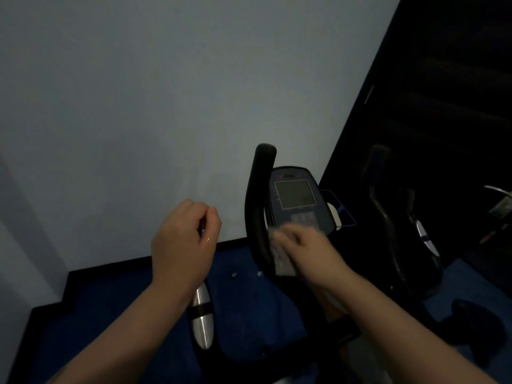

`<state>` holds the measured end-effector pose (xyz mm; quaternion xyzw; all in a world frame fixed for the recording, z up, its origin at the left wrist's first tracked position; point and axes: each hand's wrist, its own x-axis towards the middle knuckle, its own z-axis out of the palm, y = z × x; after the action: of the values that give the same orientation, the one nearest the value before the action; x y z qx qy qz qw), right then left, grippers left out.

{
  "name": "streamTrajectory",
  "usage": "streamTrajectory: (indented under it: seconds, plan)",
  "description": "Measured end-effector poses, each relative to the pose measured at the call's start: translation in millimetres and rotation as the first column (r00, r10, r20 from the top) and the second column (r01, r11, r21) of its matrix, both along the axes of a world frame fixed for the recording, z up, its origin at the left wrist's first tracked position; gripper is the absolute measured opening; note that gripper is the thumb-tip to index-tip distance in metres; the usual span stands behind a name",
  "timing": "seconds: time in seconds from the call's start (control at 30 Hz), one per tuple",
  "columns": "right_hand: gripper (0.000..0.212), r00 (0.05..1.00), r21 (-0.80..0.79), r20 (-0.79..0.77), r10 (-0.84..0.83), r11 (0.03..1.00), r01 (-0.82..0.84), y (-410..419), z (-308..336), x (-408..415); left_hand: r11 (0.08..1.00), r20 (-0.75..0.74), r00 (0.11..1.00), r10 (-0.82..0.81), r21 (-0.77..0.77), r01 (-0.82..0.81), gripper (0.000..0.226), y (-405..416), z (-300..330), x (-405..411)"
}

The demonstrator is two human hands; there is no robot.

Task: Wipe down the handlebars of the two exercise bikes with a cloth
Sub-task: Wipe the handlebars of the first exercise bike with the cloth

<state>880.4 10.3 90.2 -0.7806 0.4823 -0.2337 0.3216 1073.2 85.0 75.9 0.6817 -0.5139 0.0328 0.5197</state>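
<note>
The right hand point(302, 245) clutches a pale cloth point(279, 256) against the right handlebar point(259, 206) of the near exercise bike, beside its console point(297, 198). The left hand point(184, 239) curls around the left handlebar point(203, 317), mostly hidden beneath it. The second bike's handlebar point(383, 209) stands in deep shadow to the right. Risk: in this dim light, patches get missed, or the cloth presses console buttons.

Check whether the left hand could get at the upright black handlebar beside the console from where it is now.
Probably yes. The left hand grips a handle near the upright black handlebar, with only open space between them. The right hand presses the cloth lower on that bar, leaving its upper part free.
</note>
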Motion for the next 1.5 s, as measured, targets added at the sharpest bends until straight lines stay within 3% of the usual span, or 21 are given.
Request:
streamTrajectory:
  seconds: [0.1, 0.23, 0.37, 0.43, 0.5, 0.6, 0.7, 0.77, 0.83, 0.87, 0.97, 1.03, 1.17, 1.23, 1.33, 1.43, 1.5]
  plan:
    - [0.028, 0.989, -0.176, 0.118, -0.088, 0.978, 0.108, 3.5, 18.8, 26.5, 1.0, 0.033, 0.999, 0.012, -0.009, -0.012, 0.032, -1.5, -3.5, 0.6]
    - [0.036, 0.979, -0.361, -0.138, -0.15, 0.928, 0.091, 41.3, 4.4, 34.3, 1.0, 0.072, 0.997, 0.02, -0.006, -0.02, 0.033, 0.6, -5.9, 0.1]
    - [0.023, 0.944, -0.315, -0.327, -0.046, 0.947, -0.063, 63.9, 2.7, -24.9, 1.0, 0.088, 0.996, 0.011, 0.002, -0.011, 0.031, 2.9, -3.7, -1.2]
    - [0.033, 0.921, -0.163, -0.39, 0.002, 0.984, -0.071, 52.0, 14.2, -37.2, 0.999, 0.126, 0.991, 0.038, 0.001, -0.038, 0.023, 6.3, 2.5, -5.8]
    - [0.037, 0.957, -0.054, -0.29, 0.002, 0.998, -0.019, 39.7, 21.1, -29.7, 1.0, 0.164, 0.986, 0.004, -0.004, -0.004, 0.015, 12.0, 7.7, -19.4]
    - [0.028, 0.988, -0.124, -0.128, -0.09, 0.989, 0.074, 47.1, 1.7, -10.0, 0.985, 0.175, 0.97, -0.166, 0.07, 0.156, 0.015, 22.5, 5.9, -52.5]
    - [0.025, 0.977, -0.304, -0.166, -0.132, 0.95, 0.077, 85.2, -21.5, -29.2, 0.941, 0.074, 0.945, -0.32, 0.141, 0.308, 0.02, 37.7, -6.2, -78.6]
    - [0.019, 0.96, -0.233, -0.237, -0.149, 0.968, 0.093, 95.4, -22.8, -63.9, 0.908, -0.005, 0.921, -0.39, 0.165, 0.386, 0.024, 48.4, -17.8, -88.1]
    - [0.037, 0.95, -0.003, -0.275, -0.146, 0.989, 0.151, 91.2, -14.5, -91.2, 0.887, -0.094, 0.903, -0.418, 0.174, 0.429, 0.027, 58.8, -27.5, -97.6]
    - [0.042, 0.962, 0.055, -0.222, -0.158, 0.983, 0.174, 85.6, -10.1, -95.9, 0.883, -0.126, 0.898, -0.421, 0.171, 0.437, 0.028, 62.5, -30.5, -102.6]
    - [0.031, 0.97, -0.093, -0.03, -0.243, 0.967, 0.239, 70.8, -7.2, -72.5, 0.874, -0.159, 0.891, -0.425, 0.183, 0.45, 0.038, 68.0, -35.5, -119.4]
    - [0.031, 0.965, -0.167, -0.04, -0.258, 0.954, 0.249, 83.1, -22.3, -54.2, 0.866, -0.165, 0.888, -0.429, 0.204, 0.456, 0.047, 70.3, -38.7, -127.8]
    - [0.023, 0.977, -0.114, 0.035, -0.209, 0.971, 0.212, 133.6, -51.9, -87.1, 0.851, -0.16, 0.886, -0.435, 0.25, 0.462, 0.054, 74.0, -44.6, -135.4]
    - [0.025, 0.987, -0.129, -0.046, -0.152, 0.981, 0.145, 140.7, -55.5, -110.1, 0.848, -0.068, 0.905, -0.42, 0.326, 0.418, 0.058, 74.5, -47.0, -137.2]
    - [0.027, 0.947, -0.3, -0.252, -0.201, 0.946, 0.121, 115.5, -48.2, -115.5, 0.841, 0.104, 0.903, -0.417, 0.422, 0.34, 0.064, 71.9, -48.5, -138.5]
    - [0.027, 0.902, -0.317, -0.289, -0.32, 0.921, 0.226, 94.7, -46.1, -92.9, 0.833, 0.143, 0.903, -0.404, 0.466, 0.299, 0.065, 70.6, -48.3, -137.6]
    - [0.026, 0.925, -0.274, -0.254, -0.282, 0.938, 0.211, 104.4, -55.3, -85.1, 0.833, 0.125, 0.908, -0.401, 0.461, 0.304, 0.063, 71.7, -47.9, -135.3]
